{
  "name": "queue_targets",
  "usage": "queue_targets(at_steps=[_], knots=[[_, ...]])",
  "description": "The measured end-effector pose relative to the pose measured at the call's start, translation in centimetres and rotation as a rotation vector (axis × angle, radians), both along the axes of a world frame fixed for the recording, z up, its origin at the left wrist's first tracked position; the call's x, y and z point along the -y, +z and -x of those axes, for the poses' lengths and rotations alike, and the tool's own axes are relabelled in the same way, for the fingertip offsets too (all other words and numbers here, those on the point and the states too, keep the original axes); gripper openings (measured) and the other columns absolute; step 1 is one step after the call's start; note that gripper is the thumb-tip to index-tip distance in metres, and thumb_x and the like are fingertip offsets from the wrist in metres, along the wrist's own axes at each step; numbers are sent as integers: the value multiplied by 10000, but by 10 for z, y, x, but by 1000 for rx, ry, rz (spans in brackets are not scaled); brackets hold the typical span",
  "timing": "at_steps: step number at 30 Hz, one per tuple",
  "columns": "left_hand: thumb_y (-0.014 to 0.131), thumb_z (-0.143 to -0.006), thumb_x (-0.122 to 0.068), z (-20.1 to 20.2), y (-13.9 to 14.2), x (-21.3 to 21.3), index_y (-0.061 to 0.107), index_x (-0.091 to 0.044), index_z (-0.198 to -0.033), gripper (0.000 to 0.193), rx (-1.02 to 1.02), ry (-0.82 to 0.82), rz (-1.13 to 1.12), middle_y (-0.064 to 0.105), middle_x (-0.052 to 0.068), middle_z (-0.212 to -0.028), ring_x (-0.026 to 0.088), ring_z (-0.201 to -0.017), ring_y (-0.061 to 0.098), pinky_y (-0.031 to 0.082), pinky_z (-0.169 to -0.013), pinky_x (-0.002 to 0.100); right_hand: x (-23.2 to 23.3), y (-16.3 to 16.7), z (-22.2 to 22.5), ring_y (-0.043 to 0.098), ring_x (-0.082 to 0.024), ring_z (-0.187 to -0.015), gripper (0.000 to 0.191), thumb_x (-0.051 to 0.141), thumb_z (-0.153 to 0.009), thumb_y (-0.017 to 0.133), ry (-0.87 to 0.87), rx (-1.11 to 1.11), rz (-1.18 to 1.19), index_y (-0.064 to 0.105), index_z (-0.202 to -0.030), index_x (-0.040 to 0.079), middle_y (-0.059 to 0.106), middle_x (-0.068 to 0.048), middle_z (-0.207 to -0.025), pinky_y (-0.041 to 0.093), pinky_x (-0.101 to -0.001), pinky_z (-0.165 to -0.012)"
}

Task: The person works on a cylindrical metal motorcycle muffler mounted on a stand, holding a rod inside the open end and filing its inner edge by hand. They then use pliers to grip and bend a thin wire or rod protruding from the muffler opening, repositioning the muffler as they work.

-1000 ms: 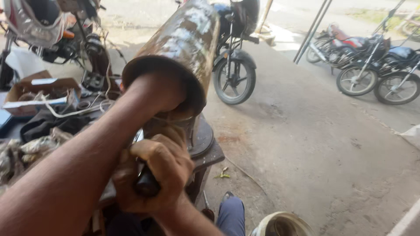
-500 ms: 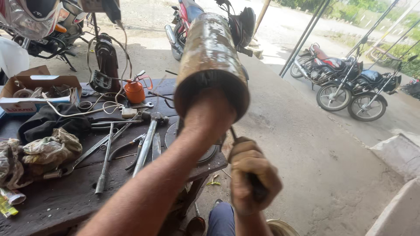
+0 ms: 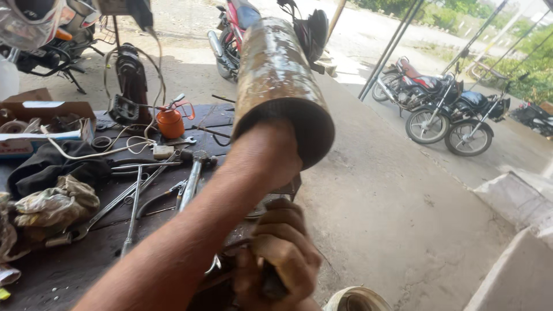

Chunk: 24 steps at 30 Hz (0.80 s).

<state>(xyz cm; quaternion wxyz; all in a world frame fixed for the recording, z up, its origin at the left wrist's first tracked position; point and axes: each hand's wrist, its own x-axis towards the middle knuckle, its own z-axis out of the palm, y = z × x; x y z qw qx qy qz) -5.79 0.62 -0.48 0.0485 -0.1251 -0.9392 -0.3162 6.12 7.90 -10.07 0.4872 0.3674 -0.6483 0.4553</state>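
The left hand is hidden: the left forearm (image 3: pixel 230 196) enters the open end of a rusty, paint-flecked metal cylinder (image 3: pixel 276 80), apparently a motorcycle silencer, so the grip inside cannot be determined. The cylinder is raised in the air above the edge of the workbench (image 3: pixel 69 265), tilted away from the person. The right hand (image 3: pixel 282 259) is closed into a fist around a dark tool handle (image 3: pixel 269 282), held just below the forearm.

On the workbench lie long spanners (image 3: pixel 133 207), a hammer (image 3: pixel 194 173), an orange oil can (image 3: pixel 171 121), white cable and crumpled rags (image 3: pixel 55 201). Motorcycles (image 3: pixel 443 109) are parked well apart, on the concrete floor beyond.
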Motion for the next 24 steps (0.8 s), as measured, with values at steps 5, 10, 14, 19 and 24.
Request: queue_targets(at_steps=[5,10,14,19,24], knots=[[637,-891,-227,-15,8,10,770,35,-919,294,9,77,98,731,275,-909,392,-899,740,606,-832,462,4,22,5,712,-276,-815,89,80,-934,687,40,-67,-20,601,-946,61,651,-101,-813,628,-425,-854],[706,-809,-226,-23,12,8,721,14,-990,301,-62,100,37,728,266,-855,400,-845,742,601,-790,479,-9,28,11,701,-211,-716,162,77,-888,773,101,-113,-46,614,-892,102,618,-26,-732,588,-389,-798],[721,-797,-216,-31,17,0,707,-16,-1051,324,-51,127,-48,754,199,-818,330,-779,777,621,-723,442,-25,18,17,715,-169,-743,185,112,-876,800,125,-105,-148,616,-887,135,597,21,-726,632,-416,-885],[756,-777,-186,-46,20,3,623,-57,-1268,525,-81,125,-144,767,135,-804,270,-752,778,620,-688,400,-33,14,14,687,-116,-659,145,136,-862,790,198,-65,-254,653,-821,164,572,36,-651,688,-396,-877],[769,-771,-197,-45,18,10,674,-17,-1085,375,-39,172,-69,747,167,-812,317,-778,759,606,-700,438,-25,19,4,669,-145,-686,234,215,-916,840,230,-21,-177,637,-825,145,549,29,-659,638,-368,-830]])
